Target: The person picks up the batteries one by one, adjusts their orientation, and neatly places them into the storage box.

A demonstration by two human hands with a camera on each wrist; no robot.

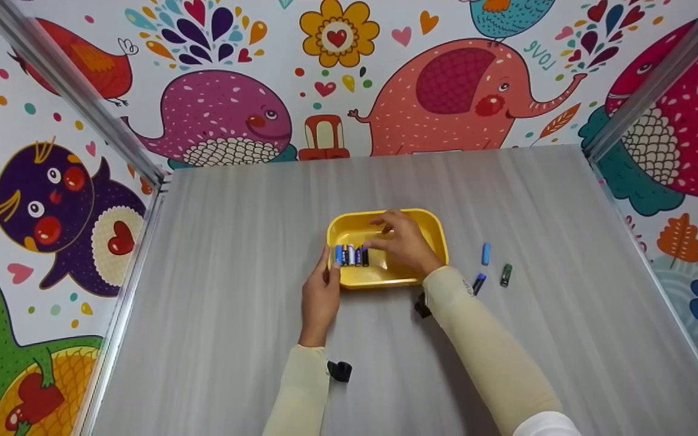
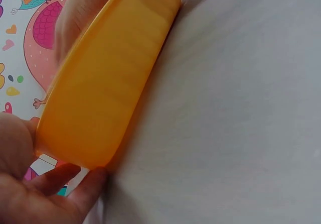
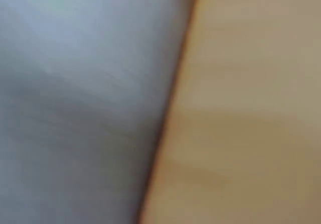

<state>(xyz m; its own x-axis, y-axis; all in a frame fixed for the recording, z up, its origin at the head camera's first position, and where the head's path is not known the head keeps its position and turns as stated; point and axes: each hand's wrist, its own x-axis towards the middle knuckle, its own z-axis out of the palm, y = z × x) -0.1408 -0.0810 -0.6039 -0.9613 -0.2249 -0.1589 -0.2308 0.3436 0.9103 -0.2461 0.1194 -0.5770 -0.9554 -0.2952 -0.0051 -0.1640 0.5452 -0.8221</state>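
Note:
A yellow plastic tray sits on the table. Inside it, along the left, several batteries stand side by side in a row, blue, white and black. My left hand grips the tray's left end, thumb at the rim and fingers around the outer corner, as the left wrist view shows. Over the tray is my right hand, its fingers spread apart and one fingertip right at the top of the rightmost battery. In the right wrist view, only a blurred tray wall and grey table show.
Right of the tray lie three loose batteries: a light blue one, a dark one with a blue end beside the right sleeve, and a green-black one. Printed panels with metal edges border the grey table.

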